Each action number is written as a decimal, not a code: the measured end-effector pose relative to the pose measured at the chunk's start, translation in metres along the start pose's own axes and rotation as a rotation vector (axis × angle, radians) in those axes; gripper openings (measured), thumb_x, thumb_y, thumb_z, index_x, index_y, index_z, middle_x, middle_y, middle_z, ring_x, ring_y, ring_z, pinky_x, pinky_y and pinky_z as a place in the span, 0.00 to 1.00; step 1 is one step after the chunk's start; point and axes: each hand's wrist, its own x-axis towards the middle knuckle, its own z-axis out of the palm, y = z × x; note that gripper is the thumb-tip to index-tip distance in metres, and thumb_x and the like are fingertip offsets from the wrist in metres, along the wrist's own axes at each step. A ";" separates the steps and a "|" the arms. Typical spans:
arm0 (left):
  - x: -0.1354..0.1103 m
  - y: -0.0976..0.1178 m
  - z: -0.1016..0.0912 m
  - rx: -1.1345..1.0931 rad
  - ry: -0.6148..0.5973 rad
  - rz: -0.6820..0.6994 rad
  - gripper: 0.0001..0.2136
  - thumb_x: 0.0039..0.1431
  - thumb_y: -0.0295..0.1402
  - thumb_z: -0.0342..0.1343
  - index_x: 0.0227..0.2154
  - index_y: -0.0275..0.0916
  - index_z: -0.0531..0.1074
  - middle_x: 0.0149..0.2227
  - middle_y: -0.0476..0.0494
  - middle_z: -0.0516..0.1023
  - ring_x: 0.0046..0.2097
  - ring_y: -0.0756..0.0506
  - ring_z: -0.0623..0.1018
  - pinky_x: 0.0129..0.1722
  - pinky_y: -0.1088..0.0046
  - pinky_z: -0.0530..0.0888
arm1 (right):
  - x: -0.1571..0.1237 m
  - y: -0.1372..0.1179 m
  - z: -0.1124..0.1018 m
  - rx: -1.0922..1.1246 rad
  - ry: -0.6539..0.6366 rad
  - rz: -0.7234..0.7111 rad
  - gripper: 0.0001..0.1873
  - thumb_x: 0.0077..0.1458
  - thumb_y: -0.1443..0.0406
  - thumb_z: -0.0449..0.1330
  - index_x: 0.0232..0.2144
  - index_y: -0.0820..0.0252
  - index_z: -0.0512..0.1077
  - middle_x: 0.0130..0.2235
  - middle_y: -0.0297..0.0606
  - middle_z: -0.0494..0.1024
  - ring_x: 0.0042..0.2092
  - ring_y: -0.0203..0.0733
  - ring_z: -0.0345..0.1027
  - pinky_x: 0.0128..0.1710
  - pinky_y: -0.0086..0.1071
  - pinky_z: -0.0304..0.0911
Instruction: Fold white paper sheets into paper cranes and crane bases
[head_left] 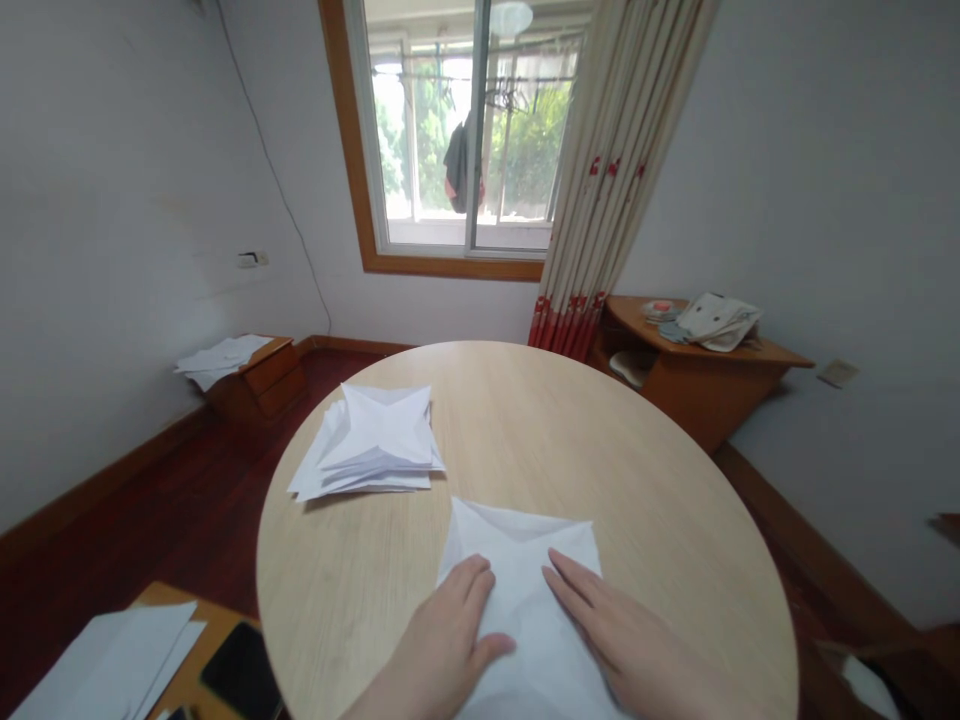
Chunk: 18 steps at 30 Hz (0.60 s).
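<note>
A white sheet of paper [517,570], partly folded with its far corners turned in, lies on the round light-wood table [660,520] near me. My left hand [450,630] rests flat on its left side, fingers together and stretched, thumb pressing the paper. My right hand [622,630] lies flat on the right side, fingers stretched toward the centre fold. Neither hand grips anything. A stack of folded white paper squares [371,450] sits on the table's far left part.
A low wooden stool at bottom left carries plain white sheets [112,665] and a dark phone [240,670]. A wooden cabinet [259,375] with papers stands by the left wall. A corner shelf [697,375] and a curtain [607,200] are at the right of the window.
</note>
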 end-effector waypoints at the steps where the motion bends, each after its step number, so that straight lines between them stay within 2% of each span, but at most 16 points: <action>1: 0.000 0.000 0.006 -0.001 -0.001 -0.014 0.26 0.58 0.41 0.59 0.58 0.38 0.64 0.62 0.31 0.63 0.63 0.34 0.63 0.59 0.53 0.66 | -0.006 -0.002 0.009 0.002 0.020 0.015 0.32 0.59 0.71 0.49 0.65 0.63 0.52 0.65 0.52 0.56 0.63 0.52 0.57 0.55 0.44 0.63; 3: -0.001 -0.002 0.016 0.006 0.031 -0.047 0.33 0.52 0.46 0.63 0.59 0.42 0.64 0.66 0.30 0.54 0.66 0.27 0.52 0.60 0.42 0.59 | -0.013 -0.008 0.027 -0.035 0.102 0.055 0.38 0.60 0.56 0.54 0.67 0.60 0.47 0.66 0.56 0.52 0.64 0.64 0.52 0.54 0.55 0.62; 4: -0.002 -0.003 0.019 0.004 0.064 -0.086 0.36 0.48 0.47 0.65 0.60 0.44 0.63 0.67 0.30 0.49 0.66 0.24 0.47 0.59 0.37 0.55 | -0.014 -0.011 0.036 -0.079 0.160 0.063 0.43 0.56 0.49 0.56 0.67 0.55 0.46 0.67 0.54 0.52 0.63 0.72 0.49 0.52 0.63 0.60; 5: -0.002 -0.004 0.021 -0.008 0.084 -0.126 0.38 0.45 0.46 0.67 0.60 0.46 0.63 0.68 0.31 0.46 0.67 0.23 0.43 0.59 0.35 0.52 | -0.014 -0.013 0.044 -0.129 0.218 0.064 0.43 0.54 0.45 0.55 0.67 0.49 0.47 0.67 0.51 0.52 0.63 0.77 0.48 0.50 0.68 0.58; 7: -0.002 -0.004 0.021 -0.052 0.099 -0.218 0.40 0.41 0.41 0.70 0.60 0.44 0.64 0.68 0.29 0.45 0.66 0.21 0.40 0.59 0.34 0.49 | -0.009 -0.016 0.057 -0.234 0.346 0.060 0.43 0.52 0.43 0.55 0.66 0.45 0.50 0.66 0.49 0.55 0.63 0.80 0.46 0.47 0.70 0.57; 10: 0.000 -0.003 0.018 -0.179 0.108 -0.257 0.35 0.43 0.29 0.66 0.58 0.35 0.66 0.65 0.26 0.53 0.66 0.25 0.50 0.62 0.42 0.54 | -0.002 -0.014 0.070 -0.374 0.491 0.021 0.42 0.52 0.42 0.54 0.65 0.48 0.53 0.65 0.50 0.57 0.65 0.80 0.35 0.48 0.73 0.52; 12: 0.001 -0.004 0.016 -0.307 0.151 -0.163 0.32 0.48 0.24 0.58 0.59 0.33 0.62 0.63 0.26 0.56 0.65 0.33 0.59 0.61 0.53 0.62 | 0.002 -0.012 0.076 -0.431 0.551 -0.005 0.41 0.53 0.44 0.54 0.65 0.48 0.53 0.66 0.49 0.56 0.66 0.77 0.30 0.50 0.74 0.46; 15: 0.005 -0.012 0.003 -0.449 0.257 0.047 0.29 0.54 0.23 0.50 0.61 0.35 0.57 0.62 0.29 0.58 0.63 0.40 0.64 0.59 0.61 0.66 | 0.010 -0.012 0.070 -0.433 0.611 -0.005 0.38 0.56 0.47 0.53 0.66 0.49 0.52 0.67 0.45 0.53 0.67 0.72 0.27 0.54 0.74 0.37; 17: 0.012 -0.025 -0.023 -0.456 0.381 0.117 0.27 0.56 0.26 0.51 0.60 0.37 0.58 0.61 0.32 0.60 0.63 0.40 0.62 0.61 0.59 0.63 | 0.027 -0.015 0.048 -0.394 0.587 -0.024 0.39 0.57 0.47 0.52 0.66 0.51 0.49 0.68 0.46 0.51 0.68 0.69 0.24 0.55 0.75 0.33; 18: 0.018 -0.035 -0.042 -0.438 0.453 0.120 0.26 0.57 0.27 0.52 0.59 0.38 0.59 0.61 0.33 0.59 0.64 0.39 0.61 0.62 0.58 0.61 | 0.042 -0.018 0.030 -0.354 0.532 -0.026 0.39 0.58 0.48 0.52 0.67 0.51 0.48 0.68 0.45 0.51 0.68 0.68 0.23 0.56 0.74 0.32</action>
